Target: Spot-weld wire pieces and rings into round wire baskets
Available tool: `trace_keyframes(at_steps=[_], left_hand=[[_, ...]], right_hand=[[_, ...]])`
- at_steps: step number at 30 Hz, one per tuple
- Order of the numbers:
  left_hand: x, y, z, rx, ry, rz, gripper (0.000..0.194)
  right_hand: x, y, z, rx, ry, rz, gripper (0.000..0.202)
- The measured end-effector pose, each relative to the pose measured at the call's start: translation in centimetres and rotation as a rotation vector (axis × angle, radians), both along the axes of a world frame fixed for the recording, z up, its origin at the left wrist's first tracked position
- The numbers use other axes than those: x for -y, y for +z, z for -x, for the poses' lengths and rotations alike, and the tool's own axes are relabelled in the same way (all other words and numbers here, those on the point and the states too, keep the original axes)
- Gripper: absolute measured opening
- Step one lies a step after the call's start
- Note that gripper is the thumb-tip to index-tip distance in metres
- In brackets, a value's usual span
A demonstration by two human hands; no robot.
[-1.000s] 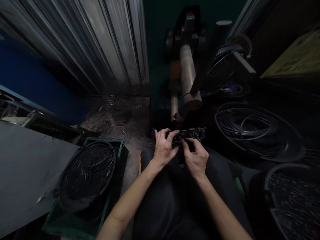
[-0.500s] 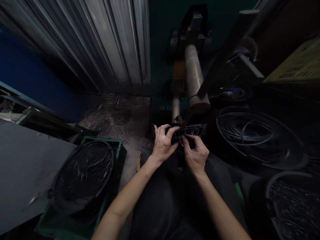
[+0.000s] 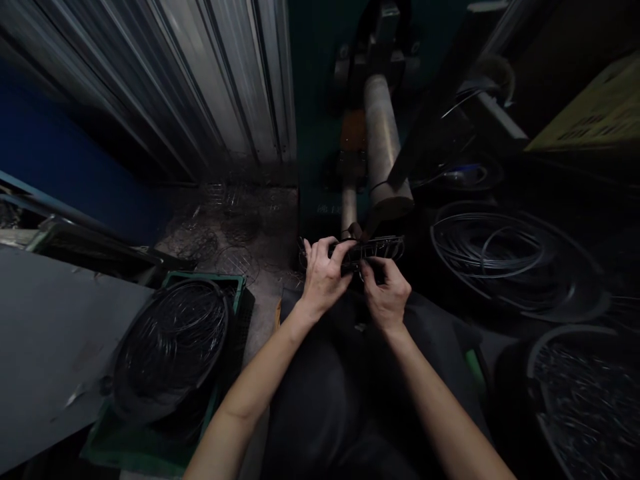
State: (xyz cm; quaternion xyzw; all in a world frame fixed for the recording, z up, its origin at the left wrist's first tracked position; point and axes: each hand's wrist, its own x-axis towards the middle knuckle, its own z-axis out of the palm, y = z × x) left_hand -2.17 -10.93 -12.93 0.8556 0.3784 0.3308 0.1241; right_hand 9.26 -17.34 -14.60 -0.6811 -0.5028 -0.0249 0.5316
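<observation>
One wire frame (image 3: 386, 249) is being held near a metal cylinder (image 3: 384, 137), the left hand (image 3: 324, 273) gripping it, the right hand (image 3: 387, 295) pinching its near edge. Leftward, a black basin (image 3: 143, 403) of wire loops (image 3: 170, 337) is resting on a green crate (image 3: 125, 448); rightward, one tub (image 3: 565, 297) is holding coiled wire (image 3: 493, 270), another tub (image 3: 532, 363) small metal pieces (image 3: 590, 393).

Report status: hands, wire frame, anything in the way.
Left grip closed on wire frame. Right grip at its near side, exact hold unclear. Frame roughly level, thin machine rod close beyond; contact unclear.
</observation>
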Motion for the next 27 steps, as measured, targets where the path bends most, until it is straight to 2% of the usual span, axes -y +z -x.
trace_keyframes(at_steps=[11,14,16,19,23,24,25,27], left_hand=[[-0.8,-0.7,-0.2,0.042,-0.004,-0.075,0.050],[-1.0,-0.7,-0.4,0.033,-0.004,-0.078,0.052],[-0.8,-0.5,-0.3,0.020,-0.002,-0.066,0.054],[0.9,0.0,0.3,0.012,0.002,-0.034,0.055],[4.8,0.1,1.3,-0.031,-0.007,0.080,0.059],[5.8,-0.1,1.4,-0.053,-0.019,0.112,0.059],[6.6,-0.3,1.4,-0.077,-0.039,0.140,0.059],[8.0,-0.8,1.2,-0.120,-0.084,0.180,0.059]], right_hand=[[-0.7,-0.4,0.4,0.024,0.013,-0.072,0.021],[0.6,0.2,-0.1,-0.004,0.011,-0.052,0.022],[3.3,0.4,-1.7,-0.011,-0.052,-0.001,0.027],[9.9,-0.4,-6.6,0.011,-0.251,0.154,0.031],[20.0,-3.2,-15.5,-0.097,-0.704,0.453,0.025],[22.2,-4.0,-17.2,-0.148,-0.799,0.567,0.029],[24.1,-4.9,-18.7,-0.206,-0.873,0.688,0.037],[27.1,-6.7,-20.5,-0.340,-0.869,0.879,0.047]])
